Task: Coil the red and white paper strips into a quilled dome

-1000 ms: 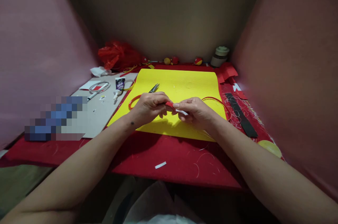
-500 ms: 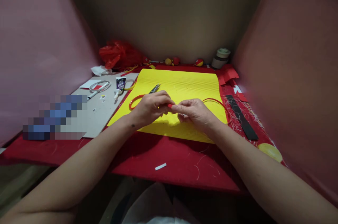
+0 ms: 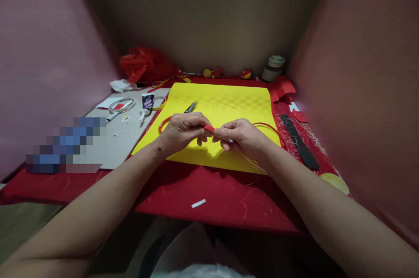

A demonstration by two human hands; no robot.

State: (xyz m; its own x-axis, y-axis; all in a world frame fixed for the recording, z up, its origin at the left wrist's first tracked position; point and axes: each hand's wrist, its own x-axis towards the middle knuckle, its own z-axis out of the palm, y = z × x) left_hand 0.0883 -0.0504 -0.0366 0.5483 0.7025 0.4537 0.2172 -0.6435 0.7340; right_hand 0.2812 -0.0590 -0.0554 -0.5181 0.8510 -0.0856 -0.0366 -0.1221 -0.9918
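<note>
Over the yellow corrugated sheet (image 3: 209,99), my left hand (image 3: 186,132) and my right hand (image 3: 240,136) meet almost fingertip to fingertip. A small red ridged strip (image 3: 209,129) is pinched between them, with my left thumb and fingers on one end and my right thumb on the other. Most of it is hidden by the fingers. A thin red curved band (image 3: 266,126) emerges beyond my right hand, and a pale thin band hangs below it; whether they join the held strip I cannot tell. Scissors (image 3: 190,107) with orange-red handles lie partly behind my left hand.
Left, a grey board (image 3: 131,138) carries a glue tube (image 3: 148,101) and a coiled cord (image 3: 121,104). A red plastic bag (image 3: 144,66) and a lidded jar (image 3: 274,68) stand behind. A black strip (image 3: 299,142) and loose threads lie right; a white scrap (image 3: 198,203) is near the front edge.
My fingers have shifted so that more of the red ridged strip shows between them. A pale band now shows below my right hand. The view has moved slightly.
</note>
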